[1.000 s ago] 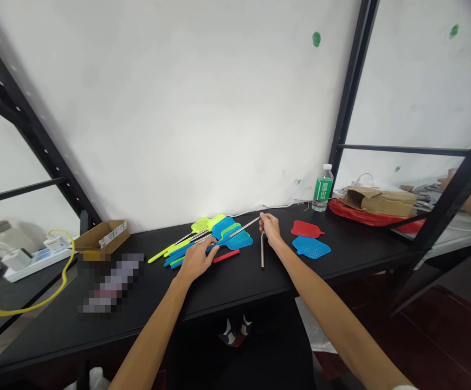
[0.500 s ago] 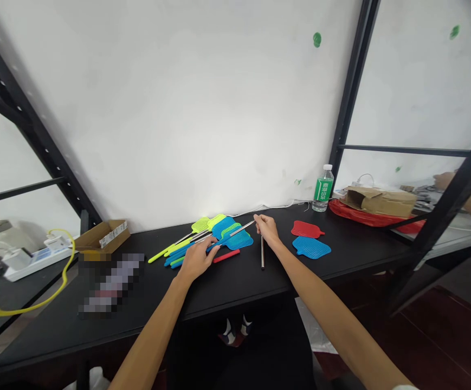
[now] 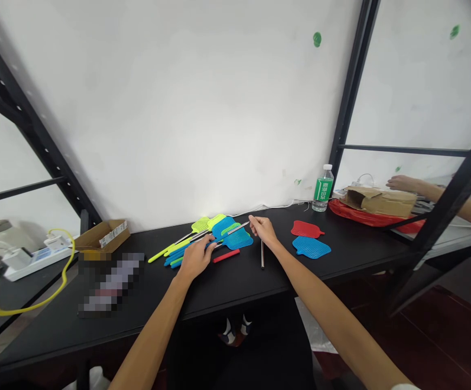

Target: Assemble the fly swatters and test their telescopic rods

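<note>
Pinched in my left hand [image 3: 197,258] is a blue fly swatter handle [image 3: 220,237] with a thin metal rod [image 3: 238,228] sticking out toward the right. The fingertips of my right hand [image 3: 264,230] are closed on the rod's far end. Below and behind my left hand lie several fly swatters with yellow, green and blue handles; a blue swatter head [image 3: 242,239] shows under the rod. A red handle [image 3: 226,256] rests just right of my left hand. Beneath my right hand lies a separate metal rod [image 3: 262,257].
Right of my hands lie a red swatter head [image 3: 306,229] and a blue loose swatter head [image 3: 311,247]. A water bottle [image 3: 322,189] stands by the wall. At left are an open cardboard box [image 3: 113,235] and a power strip [image 3: 42,262]. Another person's hand [image 3: 404,183] shows beyond the frame at right.
My right hand has moved slightly left, closer to my left hand, along with the rod's tip. The other person's hand has moved left, above the torn cardboard box.
</note>
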### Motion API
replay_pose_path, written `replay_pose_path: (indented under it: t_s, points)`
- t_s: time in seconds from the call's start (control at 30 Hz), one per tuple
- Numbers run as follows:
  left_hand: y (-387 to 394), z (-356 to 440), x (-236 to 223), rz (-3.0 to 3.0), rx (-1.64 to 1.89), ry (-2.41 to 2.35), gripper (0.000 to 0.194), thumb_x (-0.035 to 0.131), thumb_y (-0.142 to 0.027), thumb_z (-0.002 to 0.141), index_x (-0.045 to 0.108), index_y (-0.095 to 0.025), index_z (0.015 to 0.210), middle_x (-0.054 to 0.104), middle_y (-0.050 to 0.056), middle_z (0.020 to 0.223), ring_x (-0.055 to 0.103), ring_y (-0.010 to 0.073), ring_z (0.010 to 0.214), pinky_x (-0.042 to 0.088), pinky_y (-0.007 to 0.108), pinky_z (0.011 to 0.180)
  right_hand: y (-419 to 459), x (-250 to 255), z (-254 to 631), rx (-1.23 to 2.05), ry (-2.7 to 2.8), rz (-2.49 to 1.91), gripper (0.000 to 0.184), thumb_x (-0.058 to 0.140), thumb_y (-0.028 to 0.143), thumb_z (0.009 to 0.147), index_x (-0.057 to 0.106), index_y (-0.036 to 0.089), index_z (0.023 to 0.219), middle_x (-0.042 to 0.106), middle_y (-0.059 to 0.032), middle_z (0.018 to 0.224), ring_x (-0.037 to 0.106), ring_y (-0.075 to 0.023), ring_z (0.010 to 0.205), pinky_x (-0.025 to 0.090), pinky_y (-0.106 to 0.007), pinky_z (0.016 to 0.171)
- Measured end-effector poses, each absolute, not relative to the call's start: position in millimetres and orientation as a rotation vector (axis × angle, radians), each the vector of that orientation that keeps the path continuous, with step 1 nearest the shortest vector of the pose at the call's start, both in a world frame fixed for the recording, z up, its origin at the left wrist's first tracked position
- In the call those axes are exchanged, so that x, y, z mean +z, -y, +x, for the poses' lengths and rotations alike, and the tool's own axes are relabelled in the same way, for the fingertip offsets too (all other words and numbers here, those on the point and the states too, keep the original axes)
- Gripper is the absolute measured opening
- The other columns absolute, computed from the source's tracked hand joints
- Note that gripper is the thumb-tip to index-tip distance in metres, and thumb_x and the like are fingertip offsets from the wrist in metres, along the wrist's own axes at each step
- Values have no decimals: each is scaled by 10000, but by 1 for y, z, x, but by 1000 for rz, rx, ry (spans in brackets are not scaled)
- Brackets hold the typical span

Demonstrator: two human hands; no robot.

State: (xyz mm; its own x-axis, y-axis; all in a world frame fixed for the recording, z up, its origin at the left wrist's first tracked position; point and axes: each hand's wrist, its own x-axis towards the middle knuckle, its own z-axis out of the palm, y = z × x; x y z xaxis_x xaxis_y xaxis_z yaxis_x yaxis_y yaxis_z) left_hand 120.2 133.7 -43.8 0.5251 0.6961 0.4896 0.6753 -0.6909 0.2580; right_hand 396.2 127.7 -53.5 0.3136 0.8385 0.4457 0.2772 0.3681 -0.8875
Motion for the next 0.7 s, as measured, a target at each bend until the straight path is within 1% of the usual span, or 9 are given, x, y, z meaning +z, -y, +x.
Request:
replay_pose_path:
  t_s: [0.1,0.17,0.3,0.47,0.7]
  points:
    - [-137,119,-45,2685,942,-1286,381,318,-442,990,579,-227,1166,692,49,851,644,230,776,405,298,670,-129,-54,396,549,1259,-1141,414,534,561,852,629,202,669,575,8,537,477,-101,424,388,-221,467]
    - [-138,118,-45,2680,959,-1308,382,306,-437,996,578,-224,1161,688,48,844,643,231,770,397,297,659,-131,-54,396,554,1269,-1119,362,551,530,844,663,201,741,605,6,578,480,-93,428,386,-213,466]
    - [-138,117,-43,2678,995,-1324,385,298,-440,1000,580,-219,1143,686,51,844,647,231,789,385,289,639,-135,-56,397,596,1245,-1091,337,578,514,814,667,195,754,616,-3,610,476,-91,435,365,-203,434]
    - [-138,117,-43,2658,1025,-1352,379,293,-427,1002,584,-214,1118,671,42,789,647,231,771,373,284,623,-138,-58,398,644,1225,-1070,319,618,498,771,681,188,805,636,-10,653,477,-90,441,332,-194,399]
    - [-139,116,-43,2643,1042,-1320,396,287,-443,1004,591,-212,1109,677,48,816,647,230,788,388,287,642,-138,-59,399,606,1272,-1081,288,638,467,781,686,184,790,652,-18,664,497,-90,452,385,-206,455]
